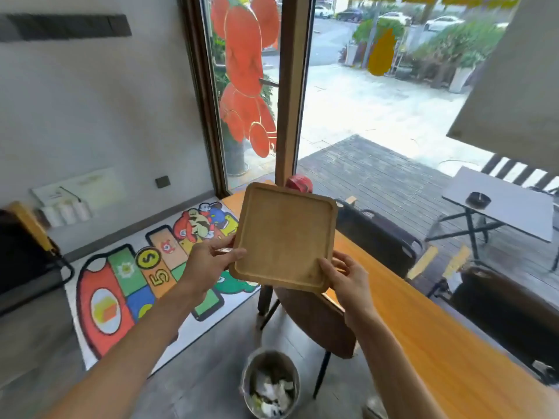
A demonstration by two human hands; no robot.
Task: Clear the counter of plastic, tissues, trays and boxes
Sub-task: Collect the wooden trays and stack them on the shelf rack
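Note:
A square wooden tray (284, 234) with rounded corners and a raised rim is held up in the air, tilted toward me, over the left end of the orange counter (423, 322). My left hand (211, 261) grips its left edge, thumb on the rim. My right hand (344, 276) grips its lower right corner. The tray's face is bare. Below it on the floor stands a metal bin (251, 370) with crumpled tissues and plastic inside.
A brown round-seated chair (314, 322) stands between the bin and the counter. A red object (299, 182) sits at the counter's far end. Dark chairs (378, 237) line the counter's window side. A colourful mat (145, 273) covers the floor at left.

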